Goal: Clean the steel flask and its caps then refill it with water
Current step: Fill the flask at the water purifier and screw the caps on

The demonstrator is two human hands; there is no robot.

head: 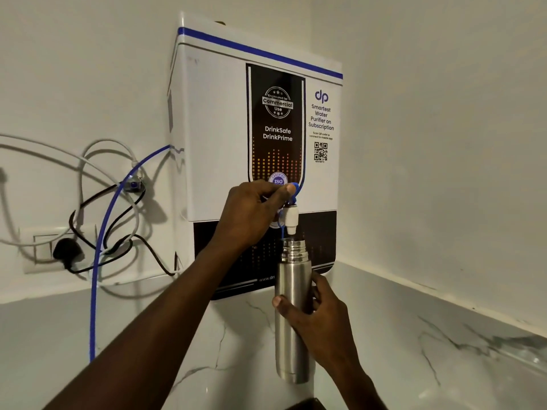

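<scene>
Steel flask [291,315] is upright, uncapped, mouth right under the white spout [291,221] so water should drop straight in. Your right hand [319,313] wraps the body to steady it above the counter [414,335]. Your left hand [251,214] pinches the blue tap lever [293,189] on the purifier [213,137]. Flow itself isn't visible.

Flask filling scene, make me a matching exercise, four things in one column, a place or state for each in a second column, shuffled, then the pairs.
1. flask
2. left hand
3. right hand
4. plug

A. in the wall socket
B. on the blue tap lever
C. open mouth under the spout
D. gripping the steel body

Pairs: 1-C, 2-B, 3-D, 4-A
</scene>
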